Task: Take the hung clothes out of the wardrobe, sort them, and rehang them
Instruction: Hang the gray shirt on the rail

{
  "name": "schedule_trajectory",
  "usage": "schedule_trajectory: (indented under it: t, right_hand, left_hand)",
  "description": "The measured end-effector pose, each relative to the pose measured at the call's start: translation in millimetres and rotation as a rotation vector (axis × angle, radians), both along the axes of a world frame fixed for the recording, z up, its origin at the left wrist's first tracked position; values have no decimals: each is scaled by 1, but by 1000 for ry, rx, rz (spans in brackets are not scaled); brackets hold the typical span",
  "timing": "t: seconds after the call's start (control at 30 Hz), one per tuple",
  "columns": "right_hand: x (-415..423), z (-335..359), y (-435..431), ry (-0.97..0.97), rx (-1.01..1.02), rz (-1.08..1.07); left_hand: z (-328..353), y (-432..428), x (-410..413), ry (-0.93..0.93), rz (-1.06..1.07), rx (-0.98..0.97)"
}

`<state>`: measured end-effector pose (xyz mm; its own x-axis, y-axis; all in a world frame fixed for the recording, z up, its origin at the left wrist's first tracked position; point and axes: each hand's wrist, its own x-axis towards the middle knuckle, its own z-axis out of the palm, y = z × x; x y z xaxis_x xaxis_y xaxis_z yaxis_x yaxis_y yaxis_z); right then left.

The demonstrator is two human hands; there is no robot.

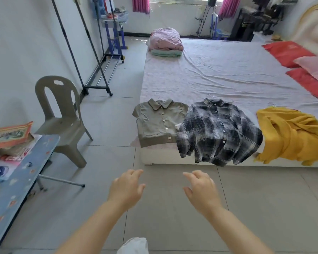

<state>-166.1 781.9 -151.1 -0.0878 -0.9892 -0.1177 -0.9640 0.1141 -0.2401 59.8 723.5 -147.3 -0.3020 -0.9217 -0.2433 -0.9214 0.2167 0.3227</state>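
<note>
Bare forearms (92, 222), left hand (126, 188), right hand (202, 191) — white fabric (134, 245) below

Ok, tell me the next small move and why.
Probably reach the left hand forward to the grey shirt and take its hanger hook. Both it and the right hand hang open, empty, short of the bed. Grey shirt, plaid shirt and yellow top lie there on hangers, and the grey one is nearest the rack.

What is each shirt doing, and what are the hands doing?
olive shirt: flat on the bed, buttoned, on a hanger.
plaid shirt: buttoned, hem hanging off the bed edge.
yellow garment: crumpled, draped over the bed edge.
left hand: open, holding nothing.
right hand: open, holding nothing.
</note>
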Motion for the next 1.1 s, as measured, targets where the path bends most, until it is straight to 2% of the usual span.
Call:
schedule_trajectory:
  t: [0.23, 0.63, 0.77, 1.1]
  right_hand:
    - [-25, -25, -158, 43, 32, 44]
    - [-52, -31, -402, -18, 18, 8]
    - [-72, -45, -481, 24, 74, 66]
    - [-121, -125, -705, -22, 285, 160]
  left_hand:
    - [-25, -148, -23, 19, 20, 13]
    - [-18, -391, -46, 24, 23, 41]
    - [-30, -452, -59, 21, 55, 66]
    - [-88, -611, -119, 4, 209, 168]
